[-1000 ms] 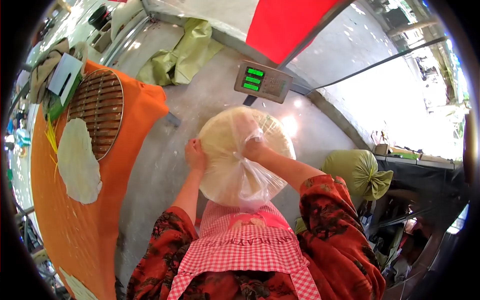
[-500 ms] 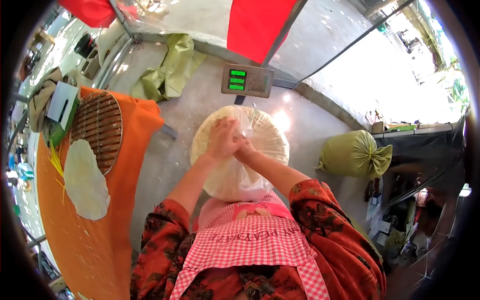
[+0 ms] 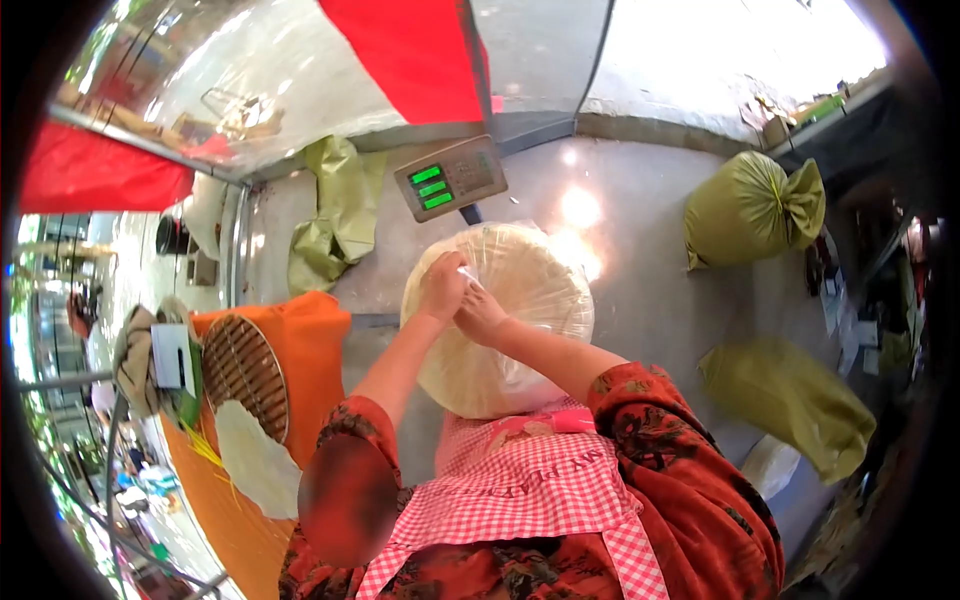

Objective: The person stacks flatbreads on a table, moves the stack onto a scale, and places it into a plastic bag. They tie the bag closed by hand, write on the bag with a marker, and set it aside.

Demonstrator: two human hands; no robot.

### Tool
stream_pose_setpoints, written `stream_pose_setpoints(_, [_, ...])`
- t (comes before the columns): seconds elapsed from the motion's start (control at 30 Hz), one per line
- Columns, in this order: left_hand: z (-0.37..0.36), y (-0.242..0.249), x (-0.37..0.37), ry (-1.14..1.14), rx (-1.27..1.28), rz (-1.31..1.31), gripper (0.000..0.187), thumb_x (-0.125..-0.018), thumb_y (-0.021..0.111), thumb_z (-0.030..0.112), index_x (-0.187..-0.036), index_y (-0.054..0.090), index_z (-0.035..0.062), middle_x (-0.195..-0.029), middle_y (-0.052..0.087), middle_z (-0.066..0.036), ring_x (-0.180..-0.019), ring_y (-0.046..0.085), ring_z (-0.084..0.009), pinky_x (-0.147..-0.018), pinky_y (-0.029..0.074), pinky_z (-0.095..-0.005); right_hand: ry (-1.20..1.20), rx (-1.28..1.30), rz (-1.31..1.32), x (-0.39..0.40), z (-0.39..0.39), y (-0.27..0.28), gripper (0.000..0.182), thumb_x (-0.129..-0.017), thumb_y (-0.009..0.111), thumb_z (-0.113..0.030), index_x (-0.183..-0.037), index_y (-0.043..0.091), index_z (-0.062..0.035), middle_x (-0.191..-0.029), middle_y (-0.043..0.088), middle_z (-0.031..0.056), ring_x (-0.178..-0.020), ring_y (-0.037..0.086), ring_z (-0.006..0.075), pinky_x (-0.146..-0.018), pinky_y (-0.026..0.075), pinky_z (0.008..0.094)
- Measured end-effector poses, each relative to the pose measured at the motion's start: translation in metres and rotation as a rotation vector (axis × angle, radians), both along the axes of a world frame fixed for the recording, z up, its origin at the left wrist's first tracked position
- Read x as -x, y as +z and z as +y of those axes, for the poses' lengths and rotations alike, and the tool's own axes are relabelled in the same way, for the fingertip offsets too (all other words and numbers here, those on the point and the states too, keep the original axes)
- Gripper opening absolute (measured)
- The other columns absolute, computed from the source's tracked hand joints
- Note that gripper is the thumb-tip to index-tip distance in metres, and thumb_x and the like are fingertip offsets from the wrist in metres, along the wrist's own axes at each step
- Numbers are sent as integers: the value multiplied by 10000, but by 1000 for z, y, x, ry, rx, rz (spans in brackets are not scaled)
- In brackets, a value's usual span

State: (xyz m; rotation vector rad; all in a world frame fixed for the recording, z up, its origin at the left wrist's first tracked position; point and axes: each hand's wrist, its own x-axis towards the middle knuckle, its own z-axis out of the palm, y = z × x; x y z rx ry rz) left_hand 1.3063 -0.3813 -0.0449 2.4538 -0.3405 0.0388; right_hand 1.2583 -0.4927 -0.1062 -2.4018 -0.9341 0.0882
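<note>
A large round bundle [image 3: 510,350] wrapped in clear plastic, pale yellow inside, stands in front of the red checked apron. My left hand [image 3: 443,288] is closed over the top of it, fingers round the gathered plastic [image 3: 468,274]. Beside it, touching, my right hand [image 3: 481,312] is closed on the same gathered plastic. A short white end of the plastic pokes up between the two hands. Just beyond the bundle is a scale display [image 3: 451,178] with three green readouts.
At the left an orange-covered table [image 3: 325,335] bears a round slatted rack [image 3: 245,375] and a pale flat sheet [image 3: 255,460]. A tied green sack [image 3: 745,212] stands at the right, another green sack [image 3: 790,400] below it. Green sheeting [image 3: 345,205] lies behind the table.
The view has turned, so the table sits lower and the tied sack higher. My hands have drawn together on the plastic, which is now gathered into a narrow end.
</note>
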Motion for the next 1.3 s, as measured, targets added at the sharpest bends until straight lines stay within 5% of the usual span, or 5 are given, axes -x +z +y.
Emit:
stream_pose_setpoints(0.47, [3,16,-45,-599,-698,157,131,-702,633,119,-832,635,100,-900,656,-78,-951,632,-291,-788,484,-449,-378,-509,199,12,40,-19,301,-796,470,53,-1055,622,34,-1146,597,251,-1107,536,420,-950,434,452])
stream_pose_setpoints(0.63, [31,6,-49,-694,-247,-469,80,-696,614,114,-766,613,76,-838,614,-89,-808,607,-291,-664,452,-430,-545,20,519,6,46,44,316,-810,494,-16,-1092,630,28,-1155,603,247,-1133,546,390,-985,419,451])
stream_pose_setpoints(0.73, [43,8,-41,-678,-91,-377,59,-701,595,63,-760,590,65,-866,593,-100,-823,595,-296,-669,467,-413,-832,-149,-158,10,66,-4,248,-832,527,-91,-1038,650,-26,-993,676,173,-902,650,351,-784,508,454])
stream_pose_setpoints(1.03, [55,14,-35,-671,-53,-322,221,-698,587,23,-912,641,14,-1138,642,-99,-948,621,-286,-756,543,-366,-1011,-406,-17,-18,73,-19,578,-902,473,-128,-1449,329,-12,-1454,384,208,-1366,357,333,-1155,261,389])
stream_pose_setpoints(1.3, [52,17,-29,-641,-10,-300,185,-680,584,-4,-862,609,20,-1052,630,-85,-902,602,-294,-717,530,-374,-1076,38,97,-54,58,-61,456,-946,417,-225,-1370,426,-58,-1398,411,199,-1330,376,313,-1133,268,379])
